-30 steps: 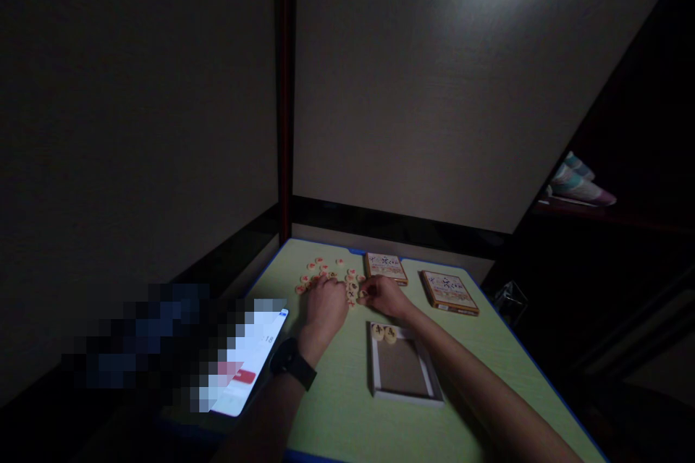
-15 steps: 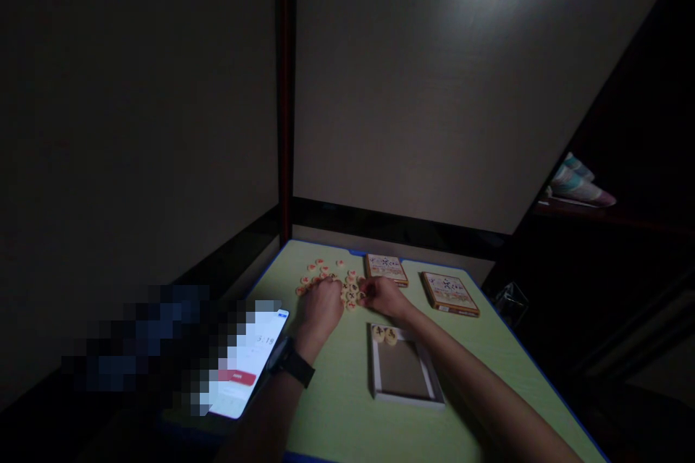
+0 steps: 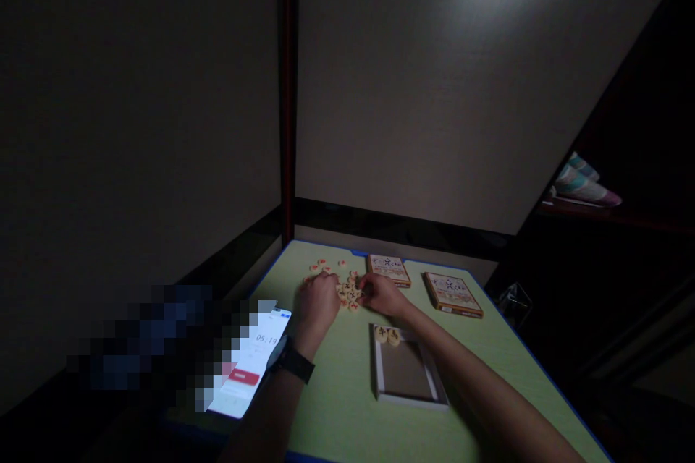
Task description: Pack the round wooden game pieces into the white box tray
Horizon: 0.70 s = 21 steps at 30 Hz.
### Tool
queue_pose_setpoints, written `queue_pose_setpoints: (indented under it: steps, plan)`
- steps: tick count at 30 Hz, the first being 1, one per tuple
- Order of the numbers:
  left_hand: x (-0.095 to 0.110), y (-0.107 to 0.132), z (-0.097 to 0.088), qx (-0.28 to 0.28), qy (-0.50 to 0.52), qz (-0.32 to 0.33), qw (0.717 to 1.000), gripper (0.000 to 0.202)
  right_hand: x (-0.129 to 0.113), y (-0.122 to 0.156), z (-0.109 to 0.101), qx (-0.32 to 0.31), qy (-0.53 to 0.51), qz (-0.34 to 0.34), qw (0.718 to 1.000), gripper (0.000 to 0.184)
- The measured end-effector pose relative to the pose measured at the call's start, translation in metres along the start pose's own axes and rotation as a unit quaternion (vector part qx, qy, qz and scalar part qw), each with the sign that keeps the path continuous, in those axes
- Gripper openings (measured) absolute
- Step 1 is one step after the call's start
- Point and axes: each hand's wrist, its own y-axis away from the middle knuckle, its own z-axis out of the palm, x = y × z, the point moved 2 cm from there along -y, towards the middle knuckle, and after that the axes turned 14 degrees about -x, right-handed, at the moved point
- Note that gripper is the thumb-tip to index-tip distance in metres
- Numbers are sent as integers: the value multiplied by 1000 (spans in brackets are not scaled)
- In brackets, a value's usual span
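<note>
A cluster of round wooden xiangqi pieces (image 3: pixel 350 294), marked in red or black, lies on the green table between my two hands. My left hand (image 3: pixel 321 298), with a dark watch at the wrist, bends over the left side of the cluster. Its fingers are curled together, and what they hold is hidden. From the right, my right hand (image 3: pixel 381 294) reaches in with fingers closed at the edge of the pieces; I cannot make out what is in them. Nearer to me is a shallow open box (image 3: pixel 407 369) with xiangqi pieces (image 3: pixel 387 335) in its far left corner.
Two flat printed boxes (image 3: pixel 389 270) (image 3: pixel 453 294) lie toward the back and right of the table. A lit phone (image 3: pixel 250 358) showing a timer stands at the left beside my forearm. Walls rise behind and left of the table (image 3: pixel 337 391).
My left hand has shifted slightly left over the pieces, covering more of those at the left of the cluster. My right hand has hardly moved. The view has shifted a little.
</note>
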Motion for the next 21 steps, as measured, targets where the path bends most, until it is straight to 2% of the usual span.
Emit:
queue_pose_setpoints:
  steps: [11, 17, 21]
  plan:
    - [-2, 3, -6, -2, -3, -11, 1000, 29, -1, 0, 0, 12, 20, -4, 1000, 20]
    - [-9, 1, -13, -42, 35, -36, 998, 17, -4, 8, -7, 25, 35, -11, 999, 15]
    - [-11, 2, -10, -67, 52, 0, 996, 12, -19, 12, -8, 10, 78, -67, 995, 14]
